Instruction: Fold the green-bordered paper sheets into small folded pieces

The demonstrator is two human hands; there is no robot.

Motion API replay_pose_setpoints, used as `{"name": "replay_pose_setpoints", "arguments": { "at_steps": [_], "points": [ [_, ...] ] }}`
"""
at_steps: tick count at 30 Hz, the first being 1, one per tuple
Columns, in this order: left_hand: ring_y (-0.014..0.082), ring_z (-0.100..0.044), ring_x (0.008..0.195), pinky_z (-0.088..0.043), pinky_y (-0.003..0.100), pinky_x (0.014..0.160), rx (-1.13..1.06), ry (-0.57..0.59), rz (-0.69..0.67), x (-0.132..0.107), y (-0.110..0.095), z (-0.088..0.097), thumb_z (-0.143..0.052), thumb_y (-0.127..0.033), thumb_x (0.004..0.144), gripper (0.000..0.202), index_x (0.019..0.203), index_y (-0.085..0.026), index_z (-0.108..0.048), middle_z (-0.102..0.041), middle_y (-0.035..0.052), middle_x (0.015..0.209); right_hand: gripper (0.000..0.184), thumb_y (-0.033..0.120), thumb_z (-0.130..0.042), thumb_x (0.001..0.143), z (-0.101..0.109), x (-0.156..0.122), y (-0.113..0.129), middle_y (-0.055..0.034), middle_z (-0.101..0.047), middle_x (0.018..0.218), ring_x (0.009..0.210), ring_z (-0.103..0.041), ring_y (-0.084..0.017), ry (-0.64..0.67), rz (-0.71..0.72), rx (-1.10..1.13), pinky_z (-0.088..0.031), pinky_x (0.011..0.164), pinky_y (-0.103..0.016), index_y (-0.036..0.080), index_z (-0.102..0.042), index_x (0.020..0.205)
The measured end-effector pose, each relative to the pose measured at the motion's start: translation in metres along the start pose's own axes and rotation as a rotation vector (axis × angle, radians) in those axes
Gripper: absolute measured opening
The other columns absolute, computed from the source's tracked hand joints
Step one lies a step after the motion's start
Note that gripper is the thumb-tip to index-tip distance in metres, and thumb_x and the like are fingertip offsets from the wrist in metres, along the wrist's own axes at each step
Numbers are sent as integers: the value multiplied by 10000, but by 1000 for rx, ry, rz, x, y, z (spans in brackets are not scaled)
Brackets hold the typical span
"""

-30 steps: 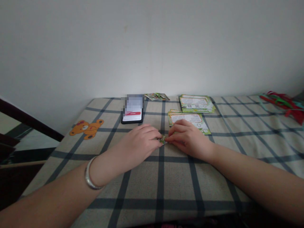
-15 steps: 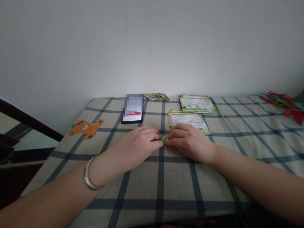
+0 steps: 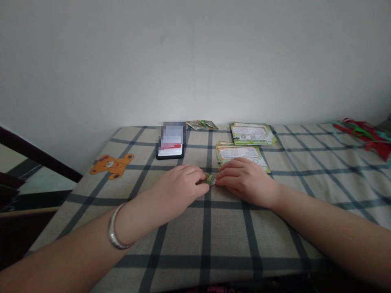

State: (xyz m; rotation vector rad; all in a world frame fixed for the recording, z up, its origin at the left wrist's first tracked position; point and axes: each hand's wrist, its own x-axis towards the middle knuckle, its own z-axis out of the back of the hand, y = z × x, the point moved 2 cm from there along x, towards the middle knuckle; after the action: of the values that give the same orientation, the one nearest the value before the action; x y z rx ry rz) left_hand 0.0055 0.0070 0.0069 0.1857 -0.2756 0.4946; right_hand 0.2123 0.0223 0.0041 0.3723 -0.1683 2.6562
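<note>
Between my two hands, low over the checked cloth, is a small green printed piece (image 3: 210,178), probably folded card or paper; most of it is hidden by my fingers. My left hand (image 3: 186,183), with a silver bangle on its wrist, pinches the left end between thumb and fingers. The fingers of my right hand (image 3: 246,181) close on the right end. Just beyond my right hand lies a stack of green and white printed cards (image 3: 238,152), partly covered by that hand.
A second stack of printed cards (image 3: 252,134) lies farther back. Small folded green pieces (image 3: 202,124) rest by the wall, right of a phone (image 3: 171,140). An orange bear cutout (image 3: 111,166) is at left. Red and green fabric (image 3: 366,136) lies far right on the checked cloth (image 3: 183,244).
My left hand has shifted slightly and a little more of the green piece shows between my fingers. My right hand stays nearly in place. The things around are unmoved.
</note>
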Motion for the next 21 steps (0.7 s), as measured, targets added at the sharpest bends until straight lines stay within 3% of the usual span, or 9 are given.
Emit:
{"name": "replay_pose_setpoints", "arguments": {
  "at_steps": [4, 11, 21],
  "points": [
    [252, -575, 1041, -512, 436, 867, 54, 116, 18, 1, 0, -2, -599, -167, 869, 183, 1041, -187, -660, -644, 88, 1047, 206, 235, -473, 956, 1, 3, 1, -11, -693, 1022, 969, -549, -205, 31, -2, -27, -441, 860, -356, 201, -676, 966],
    [245, -580, 1046, -515, 429, 878, 47, 107, -1, 1, 1, 0, -596, -164, 872, 211, 1073, -197, -652, -652, 82, 1041, 180, 229, -508, 938, 4, -1, -2, -12, -705, 926, 943, -547, -202, 44, 5, -13, -448, 862, -351, 211, -680, 987],
    [253, -596, 1042, -525, 443, 874, 46, 116, 6, 0, 1, 1, -594, -154, 867, 219, 1073, -198, -654, -658, 83, 1064, 198, 206, -494, 937, 3, -2, -4, -22, -706, 991, 983, -549, -200, 18, 0, 10, -440, 902, -355, 203, -690, 968]
  ]
}}
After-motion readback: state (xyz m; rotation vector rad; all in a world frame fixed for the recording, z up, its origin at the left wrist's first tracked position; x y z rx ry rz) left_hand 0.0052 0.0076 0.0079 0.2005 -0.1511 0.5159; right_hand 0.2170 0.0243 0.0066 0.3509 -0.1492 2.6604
